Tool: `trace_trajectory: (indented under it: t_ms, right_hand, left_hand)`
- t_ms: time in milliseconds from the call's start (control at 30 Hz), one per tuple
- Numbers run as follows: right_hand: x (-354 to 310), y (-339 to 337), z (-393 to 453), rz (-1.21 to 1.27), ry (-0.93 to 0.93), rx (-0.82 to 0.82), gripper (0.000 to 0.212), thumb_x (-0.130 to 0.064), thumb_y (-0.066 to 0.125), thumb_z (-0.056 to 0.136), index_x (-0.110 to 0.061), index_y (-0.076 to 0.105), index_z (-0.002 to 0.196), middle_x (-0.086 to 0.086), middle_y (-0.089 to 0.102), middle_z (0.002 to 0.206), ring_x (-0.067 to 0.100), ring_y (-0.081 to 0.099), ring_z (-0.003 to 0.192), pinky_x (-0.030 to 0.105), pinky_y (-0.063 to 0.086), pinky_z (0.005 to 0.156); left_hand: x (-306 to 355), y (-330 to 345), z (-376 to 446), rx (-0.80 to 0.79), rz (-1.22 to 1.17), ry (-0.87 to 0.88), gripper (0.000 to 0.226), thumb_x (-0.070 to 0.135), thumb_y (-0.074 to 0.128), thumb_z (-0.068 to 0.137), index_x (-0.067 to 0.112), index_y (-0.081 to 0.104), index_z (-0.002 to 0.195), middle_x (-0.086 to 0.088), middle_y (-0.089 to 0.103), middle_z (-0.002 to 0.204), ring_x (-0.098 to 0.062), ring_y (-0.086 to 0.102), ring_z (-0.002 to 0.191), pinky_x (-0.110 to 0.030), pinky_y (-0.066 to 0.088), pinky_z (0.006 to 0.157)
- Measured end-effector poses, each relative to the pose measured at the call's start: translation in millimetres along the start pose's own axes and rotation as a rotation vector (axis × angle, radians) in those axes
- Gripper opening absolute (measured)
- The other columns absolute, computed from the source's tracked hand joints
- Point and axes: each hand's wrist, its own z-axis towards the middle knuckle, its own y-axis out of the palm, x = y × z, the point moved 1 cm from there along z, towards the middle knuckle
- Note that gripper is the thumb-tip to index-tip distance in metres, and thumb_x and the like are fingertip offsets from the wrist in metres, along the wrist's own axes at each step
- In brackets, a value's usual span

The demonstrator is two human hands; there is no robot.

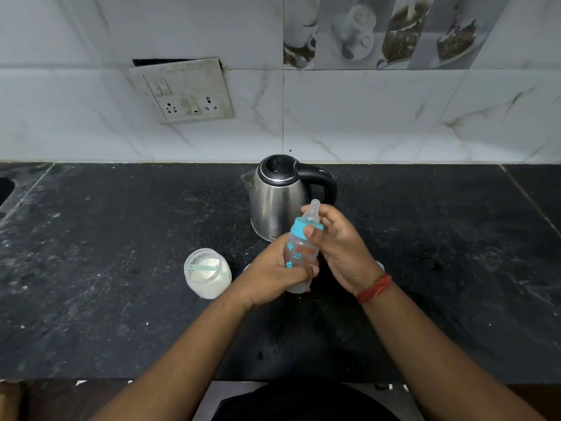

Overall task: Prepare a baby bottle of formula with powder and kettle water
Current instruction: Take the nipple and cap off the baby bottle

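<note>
Two hands hold a clear plastic baby bottle (pixel 299 256) with blue prints, tilted above the black stone counter (pixel 121 314): the left hand (pixel 273 276) grips its body, the right hand (pixel 341 249) pinches its blue collar. Left of them stands an open clear jar of white powder (pixel 207 273) with a pale scoop inside. Behind the bottle stands a steel kettle (pixel 280 197) with a black lid.

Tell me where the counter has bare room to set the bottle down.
Widest bare patch: the black counter right of the kettle and the right hand. Also free: counter left of the powder jar, up to the sink edge, and the front strip under the forearms. Crowded: between jar, kettle and the left hand gripping the baby bottle.
</note>
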Motion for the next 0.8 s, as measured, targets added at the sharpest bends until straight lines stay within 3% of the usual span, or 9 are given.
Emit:
trace_trajectory:
  t_ms: [100, 200, 300, 367, 433, 533, 633, 800]
  right_hand:
    - [2.1, -2.6, -1.0, 0.091, 0.011, -0.024, 0.053, -0.014, 0.070, 0.087, -0.012, 0.055, 0.137, 0.007, 0.071, 0.124, 0.021, 0.066, 0.117, 0.032, 0.057, 0.093]
    - [-1.2, -9.4, -5.2, 0.203, 0.093, -0.152, 0.064, -0.016, 0.062, 0.092, -0.015, 0.039, 0.152, 0.025, 0.058, 0.141, 0.034, 0.056, 0.133, 0.045, 0.047, 0.111]
    - [-1.2, -7.0, -7.4, 0.073, 0.091, -0.144, 0.079, -0.027, 0.073, 0.083, -0.022, 0.037, 0.153, 0.008, 0.062, 0.141, 0.023, 0.058, 0.131, 0.038, 0.051, 0.105]
    - [0.9, -3.8, -6.7, -0.001, 0.048, -0.075, 0.071, -0.018, 0.075, 0.082, -0.020, 0.045, 0.147, -0.001, 0.068, 0.129, 0.016, 0.062, 0.122, 0.031, 0.053, 0.096]
    - [1.1, -4.3, -6.8, 0.030, 0.041, -0.045, 0.063, -0.009, 0.067, 0.084, -0.018, 0.049, 0.144, 0.007, 0.069, 0.127, 0.020, 0.063, 0.117, 0.032, 0.054, 0.094]
    - [0.6, -8.7, -8.6, 0.150, 0.066, -0.115, 0.067, -0.004, 0.055, 0.086, -0.014, 0.041, 0.150, 0.021, 0.062, 0.138, 0.032, 0.059, 0.129, 0.043, 0.048, 0.107]
    - [2.4, -7.5, -9.5, 0.130, 0.066, -0.119, 0.068, -0.007, 0.059, 0.086, -0.017, 0.040, 0.150, 0.017, 0.061, 0.141, 0.027, 0.059, 0.127, 0.039, 0.050, 0.105]
    - [1.6, -3.3, -10.3, 0.081, -0.030, -0.023, 0.054, -0.009, 0.068, 0.085, -0.017, 0.053, 0.137, 0.007, 0.072, 0.117, 0.019, 0.066, 0.110, 0.029, 0.056, 0.088]
  left_hand:
    - [-1.8, -4.2, -2.4, -0.017, -0.025, -0.004, 0.031, 0.018, 0.076, 0.083, 0.021, 0.060, 0.109, -0.001, 0.065, 0.089, -0.013, 0.063, 0.080, -0.027, 0.054, 0.071]
    - [-6.2, -4.6, -4.6, -0.023, -0.027, -0.009, 0.034, 0.022, 0.078, 0.081, 0.024, 0.061, 0.110, -0.002, 0.066, 0.092, -0.017, 0.064, 0.084, -0.033, 0.056, 0.075]
    - [-9.7, -4.6, -4.2, 0.031, 0.024, -0.028, 0.039, 0.026, 0.078, 0.076, 0.020, 0.059, 0.110, -0.004, 0.064, 0.090, -0.019, 0.060, 0.083, -0.039, 0.051, 0.076]
    - [-10.0, -4.5, -4.0, 0.020, 0.038, -0.026, 0.038, 0.024, 0.077, 0.078, 0.019, 0.058, 0.110, -0.003, 0.062, 0.087, -0.018, 0.058, 0.080, -0.036, 0.050, 0.074]
    - [-9.7, -4.3, -4.9, -0.007, 0.043, -0.011, 0.032, 0.015, 0.075, 0.083, 0.019, 0.058, 0.110, -0.001, 0.060, 0.086, -0.013, 0.057, 0.078, -0.027, 0.051, 0.071]
    - [-9.2, -2.8, -6.3, 0.003, 0.058, -0.012, 0.033, 0.011, 0.073, 0.084, 0.010, 0.056, 0.112, -0.003, 0.058, 0.087, -0.012, 0.056, 0.079, -0.024, 0.049, 0.071]
    - [-9.3, -1.7, -6.7, 0.007, 0.067, -0.014, 0.039, 0.011, 0.072, 0.085, 0.004, 0.053, 0.118, -0.005, 0.058, 0.088, -0.015, 0.055, 0.080, -0.026, 0.048, 0.071]
    - [-9.9, -2.4, -6.5, -0.001, 0.074, -0.022, 0.036, 0.011, 0.073, 0.086, 0.012, 0.055, 0.117, 0.005, 0.059, 0.084, -0.008, 0.056, 0.076, -0.022, 0.049, 0.069]
